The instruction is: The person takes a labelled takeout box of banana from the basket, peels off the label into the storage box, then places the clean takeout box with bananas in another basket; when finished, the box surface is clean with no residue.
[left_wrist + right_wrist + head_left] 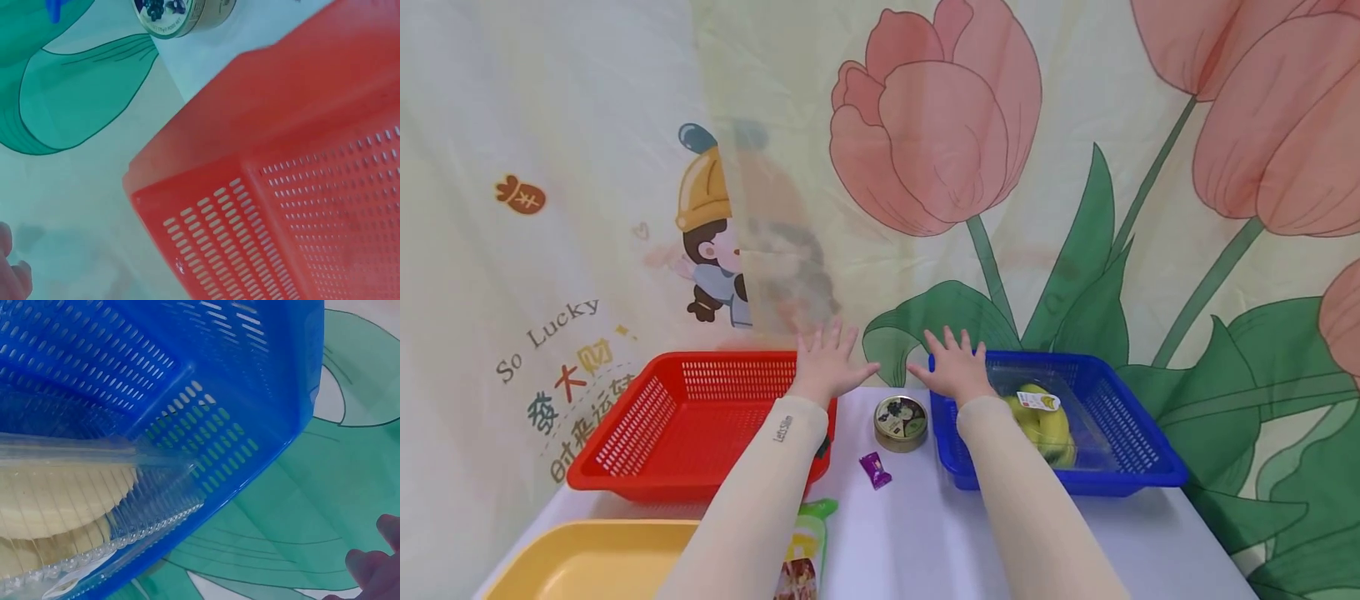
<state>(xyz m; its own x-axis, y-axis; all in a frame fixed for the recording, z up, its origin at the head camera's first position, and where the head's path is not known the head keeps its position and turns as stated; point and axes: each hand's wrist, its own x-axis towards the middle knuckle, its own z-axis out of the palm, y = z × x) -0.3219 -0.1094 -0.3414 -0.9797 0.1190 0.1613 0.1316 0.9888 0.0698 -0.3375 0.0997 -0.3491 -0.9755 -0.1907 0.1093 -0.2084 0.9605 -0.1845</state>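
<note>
Both hands are stretched forward with fingers spread and hold nothing. My left hand (829,363) hovers over the far right corner of the red basket (655,433). My right hand (951,364) is above the far left corner of the blue basket (1138,454), which holds bananas (1045,423) in a clear plastic pack. Between the baskets stands a round tin (900,422) with a small purple wrapped candy (875,469) in front of it. The left wrist view shows the red basket's corner (275,206) and the tin (181,12). The right wrist view shows the blue basket's corner (237,394) and the clear pack (81,506).
A yellow tray (587,558) lies at the near left of the white table (910,533). A green snack pouch (808,542) lies beside my left forearm. A printed cloth backdrop with tulips hangs right behind the baskets.
</note>
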